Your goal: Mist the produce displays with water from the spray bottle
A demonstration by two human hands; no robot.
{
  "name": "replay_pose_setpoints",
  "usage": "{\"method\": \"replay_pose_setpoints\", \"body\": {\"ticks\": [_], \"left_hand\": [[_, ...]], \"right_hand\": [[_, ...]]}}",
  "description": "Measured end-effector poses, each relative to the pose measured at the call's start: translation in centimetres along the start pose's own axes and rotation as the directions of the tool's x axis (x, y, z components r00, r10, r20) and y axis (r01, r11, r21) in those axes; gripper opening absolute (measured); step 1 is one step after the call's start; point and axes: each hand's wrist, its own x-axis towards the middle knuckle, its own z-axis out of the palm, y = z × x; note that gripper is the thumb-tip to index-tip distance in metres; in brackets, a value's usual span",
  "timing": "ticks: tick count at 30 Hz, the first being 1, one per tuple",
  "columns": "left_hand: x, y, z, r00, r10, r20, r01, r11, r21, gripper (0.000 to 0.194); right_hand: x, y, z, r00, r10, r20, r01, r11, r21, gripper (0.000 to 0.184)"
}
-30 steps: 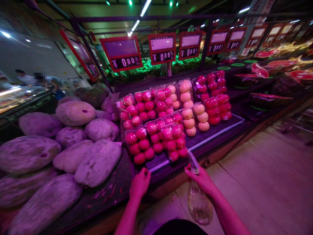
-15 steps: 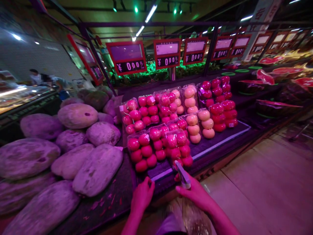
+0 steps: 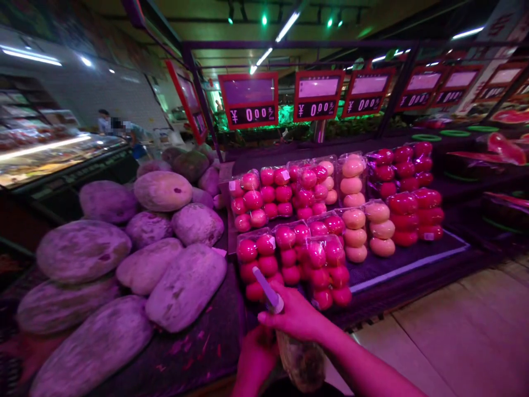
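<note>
Clear spray bottle [image 3: 303, 364] at lower centre of frame, held in right hand [image 3: 295, 311], fingers curled round its upper part. Long axis slants: nozzle [image 3: 266, 289] toward upper left, in front of wrapped red fruit [image 3: 248, 250]; body toward lower right. Left hand [image 3: 258, 355] just left of bottle, below nozzle; fingers shadowed, cannot tell whether gripping. Versus half second ago: gap between hands closed in view; wrapped red fruit farther right in frame.
</note>
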Motion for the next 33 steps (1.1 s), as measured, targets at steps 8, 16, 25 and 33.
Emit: {"method": "replay_pose_setpoints", "body": {"ticks": [8, 16, 25, 33], "left_hand": [[0.1, 0.3, 0.8, 0.996, 0.071, 0.047, -0.078, 0.981, 0.176, 0.034], [0.8, -0.4, 1.0, 0.995, 0.066, 0.074, -0.073, 0.993, 0.094, 0.032], [1.7, -1.3, 1.1, 0.997, 0.053, -0.052, -0.074, 0.789, -0.609, 0.109], [5.2, 5.1, -3.0, 0.934, 0.32, -0.156, -0.33, 0.612, -0.718, 0.092]], "right_hand": [[-0.3, 4.5, -8.6, 0.927, 0.163, -0.339, -0.114, 0.981, 0.159, 0.049], [4.0, 1.4, -7.5, 0.979, 0.042, -0.198, -0.019, 0.993, 0.117, 0.069], [9.8, -1.8, -3.8, 0.989, -0.078, -0.128, 0.103, 0.974, 0.2, 0.048], [8.6, -0.5, -9.1, 0.847, 0.002, -0.532, 0.156, 0.955, 0.252, 0.046]]}}
